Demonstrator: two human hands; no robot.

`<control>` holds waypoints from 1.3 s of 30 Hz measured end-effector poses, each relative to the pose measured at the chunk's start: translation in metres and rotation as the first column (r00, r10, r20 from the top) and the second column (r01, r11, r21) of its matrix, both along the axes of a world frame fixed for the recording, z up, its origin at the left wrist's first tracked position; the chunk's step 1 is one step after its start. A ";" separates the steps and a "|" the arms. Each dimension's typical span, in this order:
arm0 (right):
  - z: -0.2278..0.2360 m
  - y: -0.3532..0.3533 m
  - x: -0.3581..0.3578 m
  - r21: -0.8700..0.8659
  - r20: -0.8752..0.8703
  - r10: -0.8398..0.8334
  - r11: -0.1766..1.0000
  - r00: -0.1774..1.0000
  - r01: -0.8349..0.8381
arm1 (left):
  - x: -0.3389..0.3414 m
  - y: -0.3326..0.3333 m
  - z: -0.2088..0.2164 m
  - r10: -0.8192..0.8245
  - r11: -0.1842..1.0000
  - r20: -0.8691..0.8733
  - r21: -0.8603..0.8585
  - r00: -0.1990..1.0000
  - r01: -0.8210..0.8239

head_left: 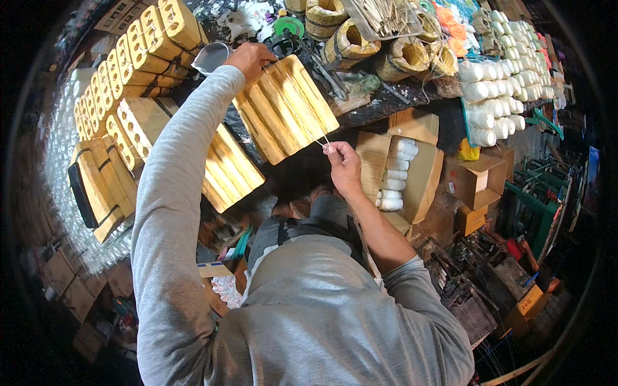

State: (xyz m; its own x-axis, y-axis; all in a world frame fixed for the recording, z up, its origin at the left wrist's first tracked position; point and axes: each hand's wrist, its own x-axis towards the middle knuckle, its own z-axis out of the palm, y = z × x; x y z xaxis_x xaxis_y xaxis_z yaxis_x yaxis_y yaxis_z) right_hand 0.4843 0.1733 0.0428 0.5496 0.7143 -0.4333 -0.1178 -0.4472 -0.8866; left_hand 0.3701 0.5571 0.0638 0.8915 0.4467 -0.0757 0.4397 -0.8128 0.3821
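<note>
A yellow block with long parallel grooves, like a mould half, lies tilted on the dark bench edge in front of me. My left hand is at its far left corner, fingers closed in a pinch; what they hold, if anything, is hidden. At the block's near right corner, my right hand pinches a thin white strand that runs to the grooved face. A second grooved yellow block lies to the left, partly behind my left forearm. Beside my left wrist stands a pale metal cup.
Yellow blocks with round holes stand in a row at far left. Hollow yellow cylinders and a tray of thin sticks are at the back. White cylinders are stacked right, others inside an open carton. A person's arm shows at far right.
</note>
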 end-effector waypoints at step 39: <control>0.009 0.026 -0.009 -0.131 0.837 0.231 0.965 0.496 -0.227 | -0.017 -0.037 0.015 0.591 0.742 -0.058 -0.352 0.805 -0.570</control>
